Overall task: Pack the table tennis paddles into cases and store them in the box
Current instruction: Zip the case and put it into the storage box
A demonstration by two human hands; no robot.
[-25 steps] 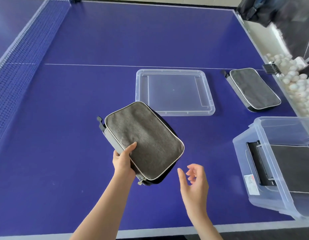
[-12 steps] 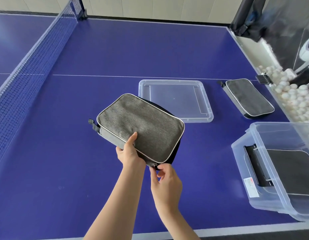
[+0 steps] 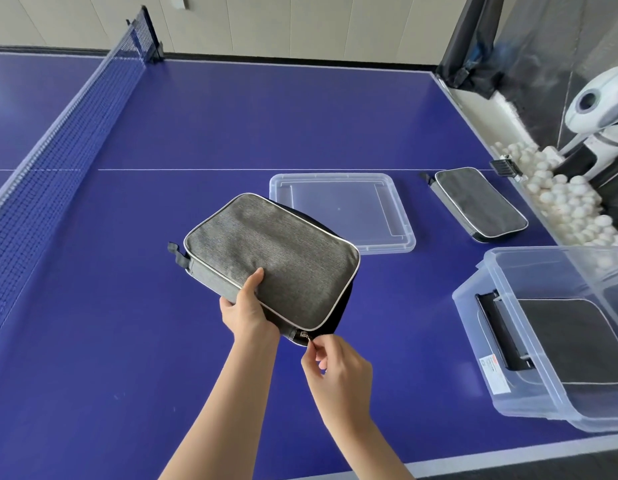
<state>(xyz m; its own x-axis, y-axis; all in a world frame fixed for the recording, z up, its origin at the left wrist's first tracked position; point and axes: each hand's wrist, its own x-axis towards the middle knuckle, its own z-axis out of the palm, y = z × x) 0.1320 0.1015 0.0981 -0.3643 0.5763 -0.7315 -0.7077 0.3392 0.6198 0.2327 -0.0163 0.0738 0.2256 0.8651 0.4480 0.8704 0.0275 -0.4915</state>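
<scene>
A grey paddle case [image 3: 276, 258] with white piping is held tilted above the blue table. My left hand [image 3: 246, 306] grips its near edge, thumb on top. My right hand [image 3: 330, 363] pinches the zipper pull [image 3: 304, 336] at the case's near corner. A second grey case [image 3: 480, 204] lies flat on the table at the right. The clear plastic box [image 3: 501, 355] stands at the near right with a dark case [image 3: 570, 341] lying inside it. No paddle is visible.
The box's clear lid [image 3: 342, 211] lies flat on the table behind the held case. The net [image 3: 58, 140] runs along the left. Beyond the table's right edge are several white balls [image 3: 560, 199] and a white ball machine [image 3: 598, 109].
My right hand came from open beside the case to the near corner and took hold of the zipper pull. My left hand turned the case and lifted it a little.
</scene>
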